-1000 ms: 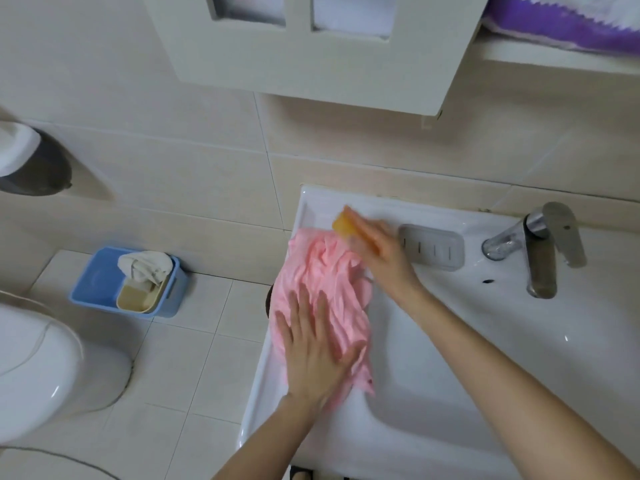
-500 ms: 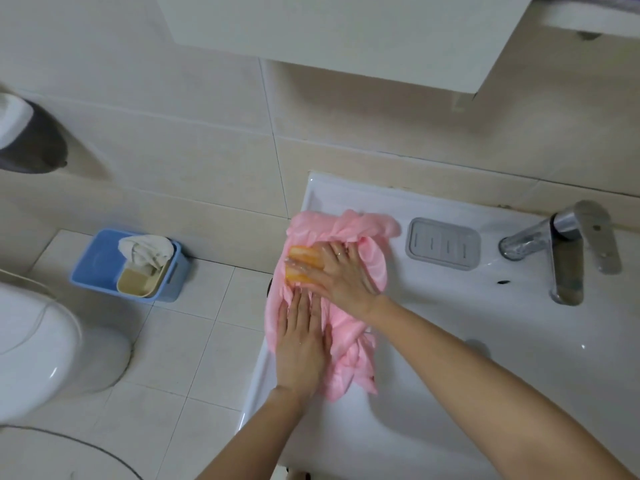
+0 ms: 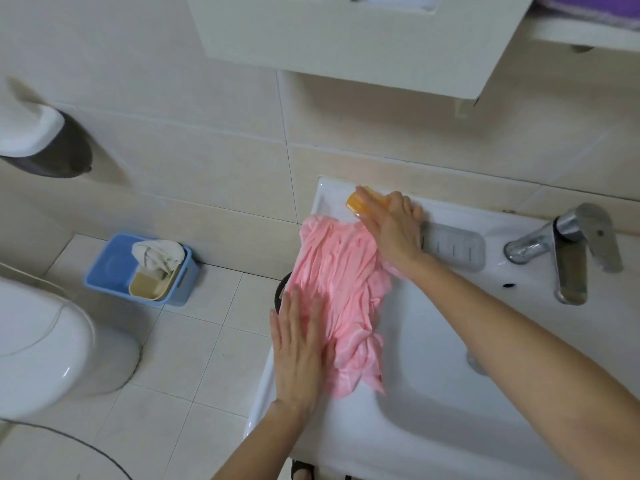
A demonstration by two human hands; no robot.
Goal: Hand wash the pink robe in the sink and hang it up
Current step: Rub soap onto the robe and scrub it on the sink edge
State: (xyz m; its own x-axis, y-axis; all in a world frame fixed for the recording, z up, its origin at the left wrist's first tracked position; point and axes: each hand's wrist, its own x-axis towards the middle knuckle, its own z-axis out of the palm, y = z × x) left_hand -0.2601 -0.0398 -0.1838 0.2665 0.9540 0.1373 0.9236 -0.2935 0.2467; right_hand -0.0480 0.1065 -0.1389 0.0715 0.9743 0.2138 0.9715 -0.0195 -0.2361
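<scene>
On the sink's (image 3: 433,431) left ledge, w/ its lower end spilling toward the basin, lies the pink robe (image 3: 339,292), bunched into long, wet-looking folds. I judge it soft, limp and prob. heavy w/ water, and slick once soaped. It could slide on the glazed rim, so I'd take it by a gathered handful of folds near the middle, not by one thin edge. My left hand (image 3: 299,351) lies flat, fingers straight and together, pressing the robe's near-left edge onto the ledge; it grips nothing. My right hand (image 3: 394,230) is curled round an orange soap bar (image 3: 360,204) at the robe's far end, just left of the grey soap dish (image 3: 457,249). Can't tell whether the bar touches cloth or bare ledge.
</scene>
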